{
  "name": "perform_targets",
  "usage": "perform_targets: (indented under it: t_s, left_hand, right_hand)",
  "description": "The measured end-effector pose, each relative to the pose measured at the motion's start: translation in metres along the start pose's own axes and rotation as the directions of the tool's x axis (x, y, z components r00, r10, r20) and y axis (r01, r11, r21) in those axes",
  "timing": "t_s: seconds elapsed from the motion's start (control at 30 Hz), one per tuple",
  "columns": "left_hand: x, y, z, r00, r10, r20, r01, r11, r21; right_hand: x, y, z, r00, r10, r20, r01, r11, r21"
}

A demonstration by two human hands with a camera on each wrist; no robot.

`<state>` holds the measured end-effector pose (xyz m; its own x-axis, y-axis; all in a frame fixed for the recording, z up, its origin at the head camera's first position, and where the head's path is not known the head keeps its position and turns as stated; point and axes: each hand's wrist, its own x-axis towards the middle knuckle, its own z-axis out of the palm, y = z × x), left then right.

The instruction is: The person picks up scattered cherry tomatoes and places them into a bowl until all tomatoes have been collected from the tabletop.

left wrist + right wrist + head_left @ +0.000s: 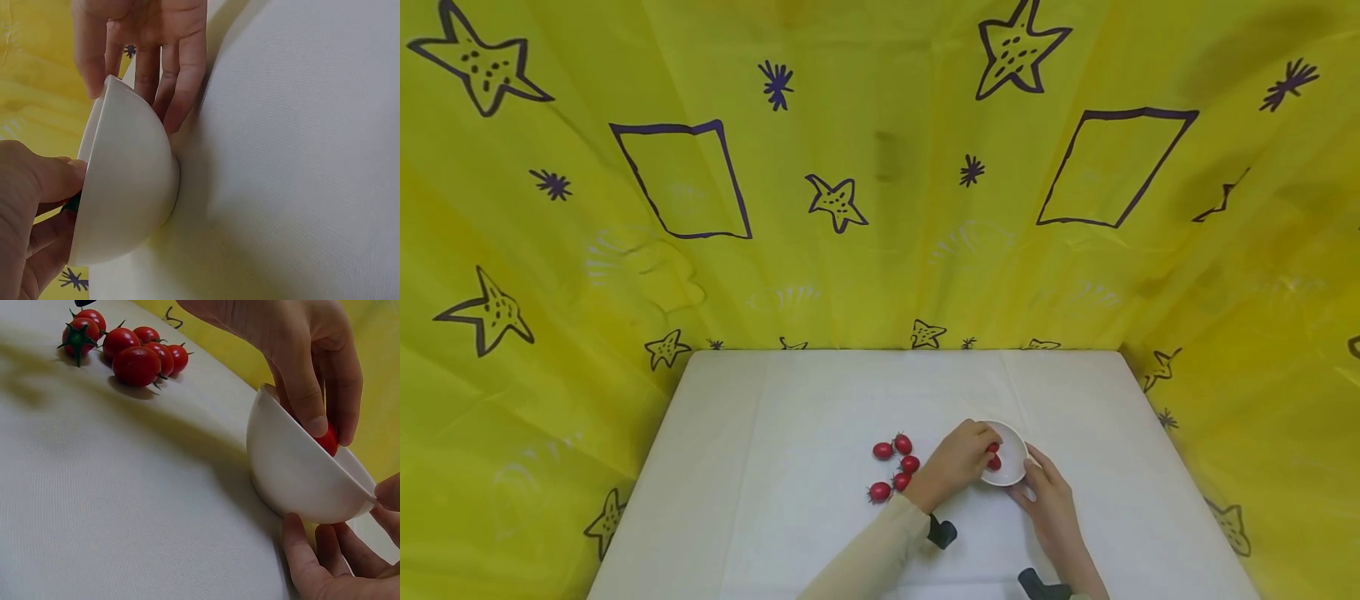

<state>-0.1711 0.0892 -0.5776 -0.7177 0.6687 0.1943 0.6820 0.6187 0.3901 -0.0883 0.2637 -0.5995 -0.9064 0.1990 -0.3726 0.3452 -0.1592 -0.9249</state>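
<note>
A person in a pale sleeve (876, 550), a dark piece (942, 533) at the left wrist and another dark piece (1043, 587) at the right, works above a white table (775, 433). The right hand (1052, 492) grips a white bowl (1013, 458) at the side facing the table's right edge, thumb at the rim, fingers beneath the curve. The bowl sits upright, closer to the right edge than the left; whether its foot bears fully on the cloth cannot be told. The left hand (958, 458) reaches inside, pinching a small red tomato (328, 440) between thumb and fingers; a second tomato (995, 462) lies next to it in the bowl. Loose tomatoes (909, 463), some with green tops (78, 339), cluster beside the left forearm, about midway between the table's left and right edges. The fruit looks light and firm, its glossy skin probably slippery and apt to split if squeezed; a gentle pinch across the round middle should serve. The bowl seems stiff, perhaps breakable, best steadied by rim and wall. Beyond the table's far edge hangs a yellow curtain (865, 275) printed with starfish (835, 202).
</note>
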Motion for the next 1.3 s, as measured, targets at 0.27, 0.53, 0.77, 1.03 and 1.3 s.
perform_targets:
  t_s: [0.27, 0.53, 0.77, 1.03, 1.3]
  left_hand:
    - [0.005, 0.002, 0.005, 0.999, 0.008, 0.050, -0.012, 0.997, 0.075]
    - [0.011, 0.003, 0.004, 0.993, 0.021, 0.120, -0.035, 0.992, 0.118]
    - [0.017, 0.006, 0.003, 0.987, 0.046, 0.154, -0.075, 0.979, 0.191]
    - [0.021, 0.010, 0.004, 0.981, 0.017, 0.194, -0.067, 0.965, 0.254]
    - [0.023, 0.009, 0.006, 0.981, 0.027, 0.192, -0.079, 0.960, 0.268]
  right_hand:
    - [0.000, 0.000, -0.002, 1.000, 0.001, 0.010, 0.000, 1.000, -0.009]
    - [0.001, 0.000, -0.002, 1.000, 0.005, 0.025, -0.004, 0.999, -0.045]
    - [0.002, 0.002, -0.002, 1.000, -0.014, 0.015, 0.015, 0.998, -0.053]
    - [0.001, 0.000, -0.002, 1.000, 0.005, 0.027, -0.003, 0.998, -0.062]
    - [-0.001, -0.002, -0.001, 1.000, 0.011, 0.022, -0.010, 0.998, -0.055]
